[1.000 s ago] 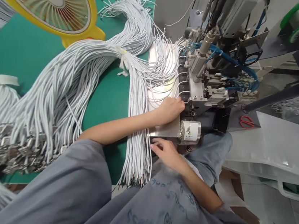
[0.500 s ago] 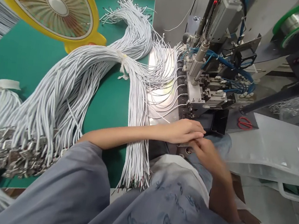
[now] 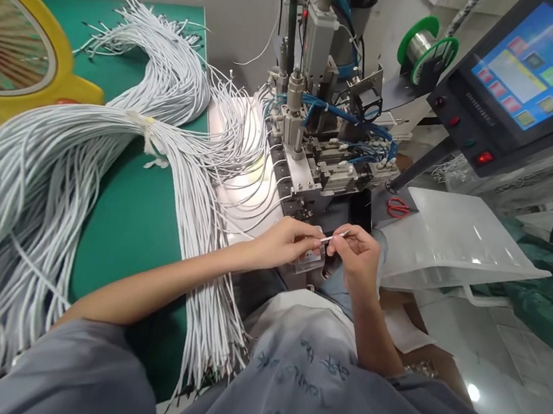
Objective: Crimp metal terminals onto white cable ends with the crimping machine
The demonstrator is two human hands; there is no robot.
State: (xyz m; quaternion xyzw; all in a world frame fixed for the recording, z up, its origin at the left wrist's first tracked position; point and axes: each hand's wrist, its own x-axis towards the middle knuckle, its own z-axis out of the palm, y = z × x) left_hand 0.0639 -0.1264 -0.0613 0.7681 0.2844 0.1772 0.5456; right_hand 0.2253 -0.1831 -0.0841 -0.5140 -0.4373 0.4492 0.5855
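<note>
My left hand [image 3: 287, 243] pinches a white cable [image 3: 325, 239] between thumb and fingers, just in front of the machine's edge. Close on its right, my right hand [image 3: 360, 256] has its fingertips closed on the same cable near its end, where a thin greyish tip sticks out past the thumb. Fingers hide most of this cable. A bundle of white cables [image 3: 191, 203] hangs over the table edge under my left forearm. Several cable ends lie in a row along the black block of the bench machine [image 3: 306, 170], beyond my hands.
A yellow fan [image 3: 64, 67] stands left on the green table [image 3: 107, 226]. Red-handled scissors [image 3: 397, 208] lie right of the machine, near a translucent plastic bin [image 3: 454, 235]. A wire spool [image 3: 421, 49] and a lit control screen [image 3: 546, 65] stand at the upper right.
My view has turned right, bringing the screen into sight. My hands, earlier together with the left over the right, are now slightly apart, with a white cable showing between them.
</note>
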